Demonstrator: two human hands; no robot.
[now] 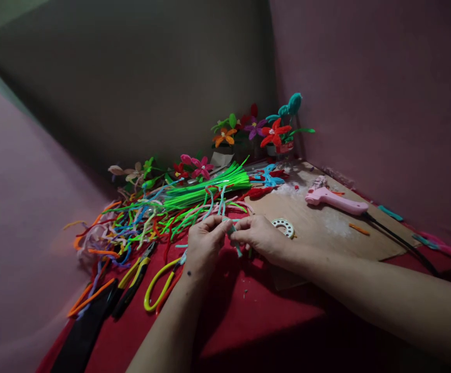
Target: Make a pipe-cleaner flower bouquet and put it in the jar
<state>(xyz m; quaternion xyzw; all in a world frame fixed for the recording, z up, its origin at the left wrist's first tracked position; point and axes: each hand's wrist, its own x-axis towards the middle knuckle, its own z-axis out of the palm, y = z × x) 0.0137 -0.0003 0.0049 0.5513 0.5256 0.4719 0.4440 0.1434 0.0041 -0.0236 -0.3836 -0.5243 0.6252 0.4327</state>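
Pale teal pipe cleaners [238, 249] are pinched between my two hands near the middle of the view, with loose ends sticking up and down. My left hand [207, 239] is closed on them with thumb and fingertips. My right hand [255, 235] grips them from the other side, its fingertips close to the left ones. The fingers partly cover the shape being held. Just beyond the hands lies a bundle of bright green pipe cleaners [210, 189]. A white ring with holes [283, 227] rests to the right of my right hand.
Tangled colourful pipe cleaners [132, 223], yellow-black pliers [134, 277] and yellow-handled scissors [151, 290] lie left on the red cloth [225, 321]. A pink glue gun [336, 200] rests on a brown board [319, 243] at right. Fuzzy flowers [275, 133] stand at the back, by the walls.
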